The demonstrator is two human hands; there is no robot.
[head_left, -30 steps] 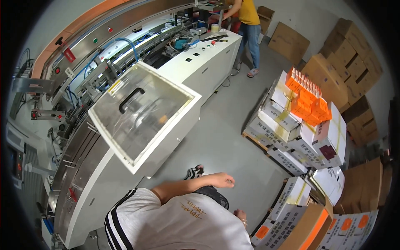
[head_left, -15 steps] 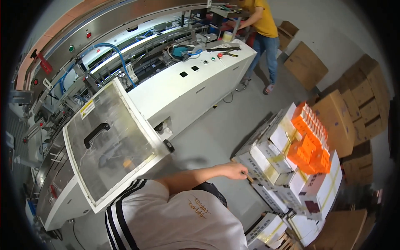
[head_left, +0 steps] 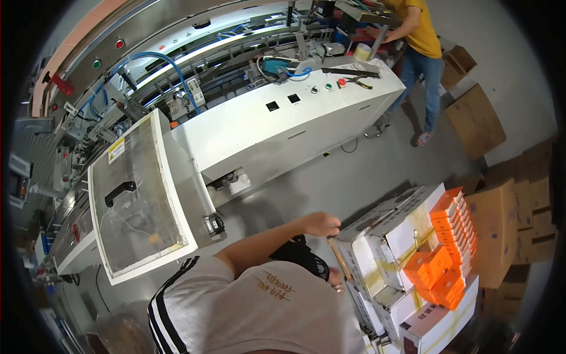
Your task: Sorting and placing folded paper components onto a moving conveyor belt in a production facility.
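Hanging just beside the near corner of the carton stack: left hand [head_left: 323, 224], bare, fingers curled loosely inward, no object showing; palm side hidden, so whether it grips anything cannot be told. Right hand [head_left: 335, 278], at about six o'clock from the left hand, partly hidden beside the body; opening and contents cannot be told.

White cartons [head_left: 407, 227], stacked, yellow-taped, from three to five o'clock of the left hand. Wooden edge [head_left: 340, 259] on their near side, running roughly eleven to five o'clock.

Orange boxes [head_left: 427, 274], small, on top of the white cartons, at four o'clock from the left hand: one loose cluster, one tight row, the row's long axis roughly eleven to five. Right hand looks slightly nearer to the cluster.

Floor [head_left: 312, 183], grey, smooth, between stack and machine.

Hinged cover [head_left: 121, 230], clear panel, white frame, black handle, nine o'clock. White machine cabinet [head_left: 253, 130], eleven o'clock; pliers [head_left: 361, 84] on top.

Brown cartons [head_left: 495, 236], three o'clock. Cardboard sheet [head_left: 476, 121], against the wall, two o'clock. Co-worker [head_left: 424, 32], yellow top, one o'clock.
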